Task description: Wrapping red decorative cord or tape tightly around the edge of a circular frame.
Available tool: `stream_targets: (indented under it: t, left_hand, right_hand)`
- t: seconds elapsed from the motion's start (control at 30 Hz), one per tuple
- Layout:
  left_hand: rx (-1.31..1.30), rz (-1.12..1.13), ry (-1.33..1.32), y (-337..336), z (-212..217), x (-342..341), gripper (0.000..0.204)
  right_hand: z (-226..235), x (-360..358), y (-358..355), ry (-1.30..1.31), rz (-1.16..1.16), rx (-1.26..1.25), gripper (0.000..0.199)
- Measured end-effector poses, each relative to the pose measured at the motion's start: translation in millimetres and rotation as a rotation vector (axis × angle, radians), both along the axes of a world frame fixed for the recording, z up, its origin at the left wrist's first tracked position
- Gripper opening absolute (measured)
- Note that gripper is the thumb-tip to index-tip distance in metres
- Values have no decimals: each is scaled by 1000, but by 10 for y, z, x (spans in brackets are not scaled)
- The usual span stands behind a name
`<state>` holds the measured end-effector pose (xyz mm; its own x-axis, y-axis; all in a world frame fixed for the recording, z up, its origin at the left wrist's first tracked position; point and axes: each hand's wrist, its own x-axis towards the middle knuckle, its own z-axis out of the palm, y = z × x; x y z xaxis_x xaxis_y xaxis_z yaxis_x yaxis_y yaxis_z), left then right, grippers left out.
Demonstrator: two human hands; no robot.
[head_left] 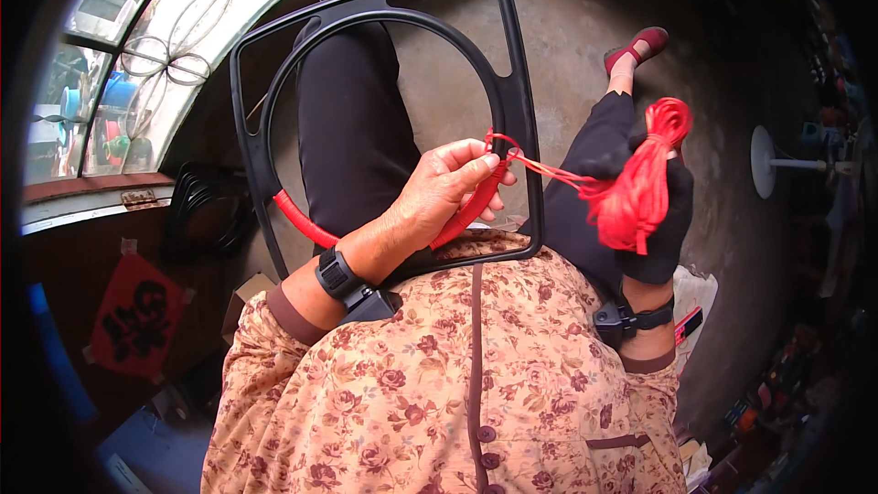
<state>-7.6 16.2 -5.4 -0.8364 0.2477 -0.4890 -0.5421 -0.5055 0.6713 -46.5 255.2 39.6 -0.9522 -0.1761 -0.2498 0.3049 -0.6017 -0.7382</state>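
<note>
Red cord (498, 174) wraps the lower arc of the black plastic frame (512, 82) that rests on your lap at the centre of the picture. Your left hand (444, 197) pinches the wrapped ring there, fingers closed around it. Your right hand (654, 247), at centre right, is clenched on a bundle of red cord (640, 174), and a taut strand runs between the two.

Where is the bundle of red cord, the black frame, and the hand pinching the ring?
bundle of red cord (640, 187), head view, middle of the looped bundle
black frame (519, 82), head view, its right side bar
left hand (444, 197), head view, back of the hand
</note>
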Motion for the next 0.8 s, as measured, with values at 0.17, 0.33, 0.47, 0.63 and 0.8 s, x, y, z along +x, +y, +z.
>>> stream_targets:
  t: [0.17,0.33,0.47,0.63,0.8]
  left_hand:
    - [3,-58,100,-22,-61,67,19]
    - [-126,-103,103,-47,-66,157,20]
    - [-66,-41,114,-23,-130,135,21]
    - [16,67,8,8,-74,44,19]
    - [25,58,25,-2,-98,65,15]
  right_hand:
    - [-104,-83,374,120,281,-526,33]
    - [-122,70,676,-119,139,-61,36]
    - [-156,96,738,-118,14,27,36]
    - [-174,94,758,14,-205,-21,37]
    - [-217,57,759,149,-403,-63,37]
